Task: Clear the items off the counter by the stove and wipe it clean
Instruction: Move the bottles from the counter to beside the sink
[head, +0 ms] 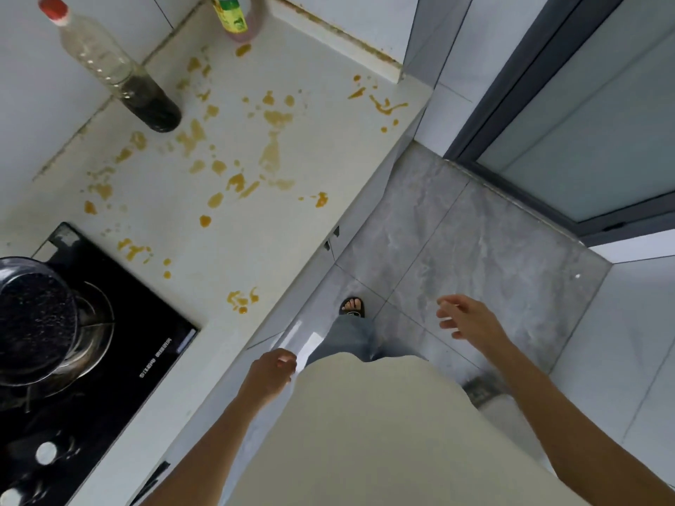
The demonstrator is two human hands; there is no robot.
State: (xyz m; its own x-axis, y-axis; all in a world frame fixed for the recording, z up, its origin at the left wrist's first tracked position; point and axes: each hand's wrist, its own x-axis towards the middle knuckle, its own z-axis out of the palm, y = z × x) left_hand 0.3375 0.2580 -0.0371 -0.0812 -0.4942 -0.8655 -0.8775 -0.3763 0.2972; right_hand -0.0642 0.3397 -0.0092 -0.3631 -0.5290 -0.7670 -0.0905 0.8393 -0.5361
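Two bottles stand at upper left on the stained counter, beyond reach. Left hand, loosely curled, and right hand, fingers relaxed, hold nothing, presumably approaching.

The person wears a pale cream top, grey-blue trousers and a black open-toed sandal, with both forearms bare of sleeves.

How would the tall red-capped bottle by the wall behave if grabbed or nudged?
The red-capped bottle is tall and narrow, so a push near the cap would probably tip it. Dark liquid fills only its bottom part, so it is likely fairly light. It looks clear and smooth, possibly slippery.
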